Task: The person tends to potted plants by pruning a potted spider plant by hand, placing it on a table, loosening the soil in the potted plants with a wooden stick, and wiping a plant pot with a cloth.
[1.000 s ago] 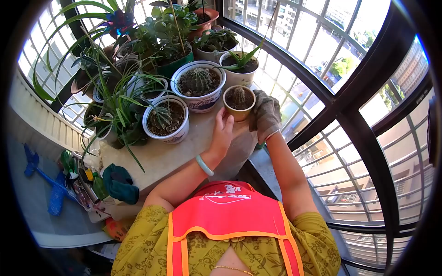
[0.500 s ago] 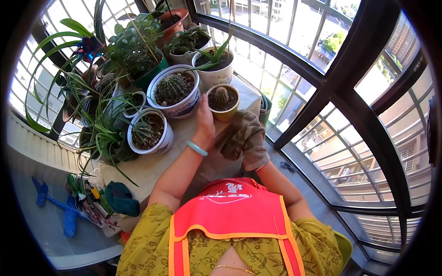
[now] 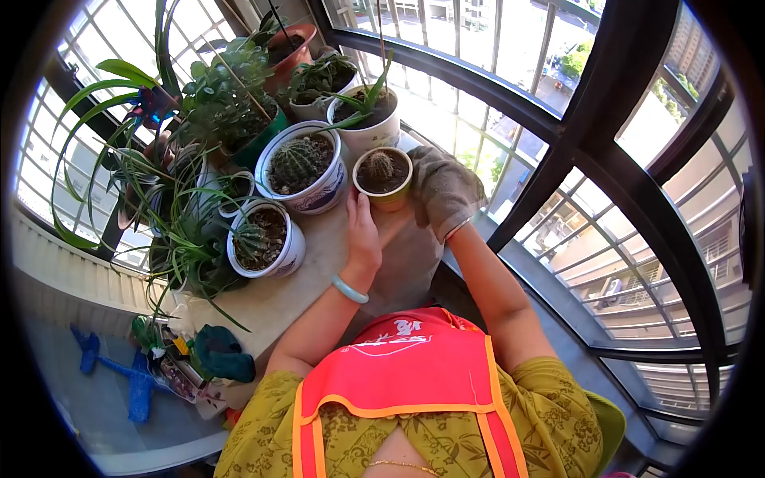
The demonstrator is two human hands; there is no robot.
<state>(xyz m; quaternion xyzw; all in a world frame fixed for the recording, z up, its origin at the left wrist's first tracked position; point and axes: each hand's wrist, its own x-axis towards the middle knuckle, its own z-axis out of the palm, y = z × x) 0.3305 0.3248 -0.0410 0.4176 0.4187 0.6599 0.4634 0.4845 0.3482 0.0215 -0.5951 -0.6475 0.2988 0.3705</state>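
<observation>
A small cactus in a yellowish pot (image 3: pixel 386 196) stands upright near the table's front right corner, between my two hands. My left hand (image 3: pixel 364 239) is bare, with fingers stretched out along the pot's lower left side, where the fingertips meet it. On the other side, my right hand (image 3: pixel 448 191) wears a grey-brown work glove. It is bent close against the pot's right side, its fingertips largely hidden, so I cannot tell whether it grips. Just left of the small pot stands a round cactus in a blue-and-white pot (image 3: pixel 323 199).
Behind is a white pot (image 3: pixel 378 137) with a long-leaved plant. Another cactus pot (image 3: pixel 288 253) sits front left beside trailing spider-like leaves (image 3: pixel 191 239). A dark green cloth (image 3: pixel 223 353) and a blue object (image 3: pixel 139 390) lie lower left. Barred windows (image 3: pixel 510 159) border the right.
My gloved right hand has moved from below the small pot up to its right side. My left hand has slid lower along the pot. The view has shifted slightly.
</observation>
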